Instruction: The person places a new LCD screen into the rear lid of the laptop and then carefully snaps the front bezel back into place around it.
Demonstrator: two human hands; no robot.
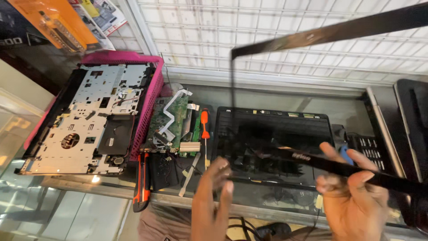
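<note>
**Item: black screen bezel, lifted over an opened laptop**

The right hand gripped the lower bar of a black screen bezel, thumb and fingers closed about the strip; the left hand hovered just beside the bar's left end, fingers loose and half curled, grasping nothing, though blur left it unclear whether a fingertip touched the strip. The bezel was a thin, dark, hollow frame, held up tilted above the counter; its left side rose as a narrow line and its upper bar ran off toward the top right corner; a small pale mark showed on the lower bar; the whole was motion-blurred.

Beneath it lay a laptop screen, dark panel facing up, in its lid.

Containers: a pink plastic basket at left, carrying a laptop base laid across its top, underside metal plate up, with a round speaker grille and a dark recess showing; contents below that were hidden.

Between basket and screen: a green circuit board with pale ribbon cables; an orange-handled screwdriver lying lengthways; a red and black utility knife at the counter edge.

Surface: a glass counter, reflective, with a shelf seen through it. Behind: a white wire grid against the wall; an orange packaged item at top left; a black device at far right.
</note>
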